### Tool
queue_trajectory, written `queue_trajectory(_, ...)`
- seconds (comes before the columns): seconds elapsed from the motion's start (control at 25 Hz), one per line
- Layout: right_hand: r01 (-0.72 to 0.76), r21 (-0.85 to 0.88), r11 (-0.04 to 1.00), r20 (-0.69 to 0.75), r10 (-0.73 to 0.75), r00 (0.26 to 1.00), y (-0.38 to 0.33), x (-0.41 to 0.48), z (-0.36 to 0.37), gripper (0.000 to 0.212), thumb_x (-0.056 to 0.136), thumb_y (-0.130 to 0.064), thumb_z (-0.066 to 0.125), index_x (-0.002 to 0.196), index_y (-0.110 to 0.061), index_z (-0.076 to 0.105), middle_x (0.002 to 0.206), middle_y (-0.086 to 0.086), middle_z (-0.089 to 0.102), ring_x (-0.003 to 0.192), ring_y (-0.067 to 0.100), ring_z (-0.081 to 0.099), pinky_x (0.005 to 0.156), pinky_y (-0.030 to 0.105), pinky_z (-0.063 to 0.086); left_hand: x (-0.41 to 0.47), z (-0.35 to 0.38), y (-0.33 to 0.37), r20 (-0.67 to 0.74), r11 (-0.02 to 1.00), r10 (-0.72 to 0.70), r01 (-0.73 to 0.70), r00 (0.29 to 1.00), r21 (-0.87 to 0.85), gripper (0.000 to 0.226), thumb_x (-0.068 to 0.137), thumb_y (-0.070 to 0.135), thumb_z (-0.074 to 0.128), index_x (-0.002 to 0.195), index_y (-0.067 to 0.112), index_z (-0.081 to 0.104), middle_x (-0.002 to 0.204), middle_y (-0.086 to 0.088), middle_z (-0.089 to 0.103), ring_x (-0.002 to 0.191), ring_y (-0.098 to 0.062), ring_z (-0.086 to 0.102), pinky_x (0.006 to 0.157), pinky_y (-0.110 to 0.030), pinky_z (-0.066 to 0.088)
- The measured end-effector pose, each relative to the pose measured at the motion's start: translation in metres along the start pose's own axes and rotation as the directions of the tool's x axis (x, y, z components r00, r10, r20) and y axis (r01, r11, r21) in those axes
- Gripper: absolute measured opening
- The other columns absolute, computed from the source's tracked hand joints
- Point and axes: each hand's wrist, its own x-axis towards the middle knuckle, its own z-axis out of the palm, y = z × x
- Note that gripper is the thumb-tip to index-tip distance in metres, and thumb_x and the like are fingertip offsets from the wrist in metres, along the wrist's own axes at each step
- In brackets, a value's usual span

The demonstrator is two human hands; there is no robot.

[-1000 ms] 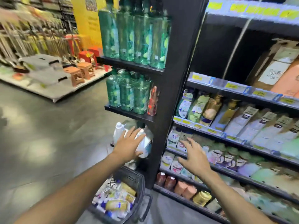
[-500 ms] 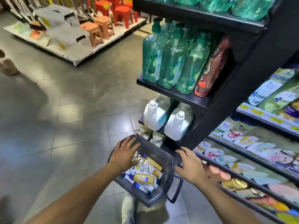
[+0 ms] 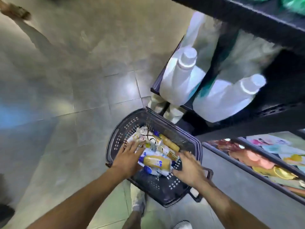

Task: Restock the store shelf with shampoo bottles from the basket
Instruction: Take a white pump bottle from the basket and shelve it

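Two hands reach into one dark basket of shampoo stock on the tiled floor.

One yellow bottle lies across the pile in the basket, between the hands, and a second golden bottle lies toward the basket's far side; the white and blue packs around them are too blurred to count. The left hand comes in over the basket's left wall, fingers straight and loose on the packs, grasping nothing. The right hand lies at the basket's near right rim, fingers spread and released, holding nothing. Both forearms stretch down from the near edge. Beyond the basket stands the black shelf with two white jugs. Right of the basket a lower shelf row carries blurred, colourful products.
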Motion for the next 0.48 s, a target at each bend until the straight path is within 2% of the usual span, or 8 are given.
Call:
queue_trajectory(0.16, -0.049, 0.013, 0.999, 0.075, 0.048, 0.996, 0.014, 0.067, 0.064, 0.076, 0.081, -0.058, 0.067, 0.148, -0.030, 0.044, 0.151, -0.006, 0.042, 0.136, 0.021, 0.043, 0.107, 0.034, 0.041, 0.046, 0.057, -0.017, 0.021, 0.999, 0.013, -0.013, 1.000, -0.035, 0.087, 0.096, 0.058, 0.058, 0.165, 0.031, 0.012, 0.175, -0.002, -0.004, 0.161, -0.028, -0.002, 0.129, -0.049, 0.008)
queue_trajectory(0.28, -0.078, 0.017, 0.997, 0.123, 0.076, 0.990, 0.022, 0.119, 0.106, 0.074, 0.085, -0.043, 0.070, 0.150, -0.023, 0.041, 0.152, -0.003, 0.045, 0.137, 0.023, 0.044, 0.109, 0.033, 0.038, 0.082, 0.103, -0.034, 0.023, 0.998, -0.012, 0.013, 1.000, -0.059, 0.086, 0.096, 0.063, 0.057, 0.164, 0.030, 0.015, 0.174, -0.004, 0.003, 0.160, -0.030, 0.002, 0.129, -0.052, 0.011)
queue_trajectory(0.4, -0.118, 0.098, 0.988, 0.040, 0.115, 0.993, 0.026, 0.170, 0.134, 0.063, 0.087, -0.019, 0.069, 0.146, -0.022, 0.046, 0.140, 0.004, 0.058, 0.127, 0.026, 0.055, 0.104, 0.037, 0.045, 0.111, 0.137, -0.052, 0.031, 0.995, -0.020, 0.023, 0.999, -0.101, 0.088, 0.095, 0.065, 0.057, 0.164, 0.030, 0.016, 0.174, -0.002, 0.000, 0.161, -0.028, -0.001, 0.129, -0.052, 0.011)
queue_trajectory(0.48, -0.154, 0.161, 0.975, -0.032, 0.161, 0.986, 0.021, 0.205, 0.144, 0.055, 0.088, -0.015, 0.071, 0.139, -0.021, 0.051, 0.132, 0.005, 0.061, 0.123, 0.028, 0.057, 0.101, 0.040, 0.049, 0.126, 0.153, -0.062, -0.010, 0.986, -0.026, 0.024, 1.000, -0.167, 0.087, 0.094, 0.064, 0.059, 0.163, 0.030, 0.019, 0.174, -0.001, 0.004, 0.161, -0.026, 0.001, 0.129, -0.051, 0.012)
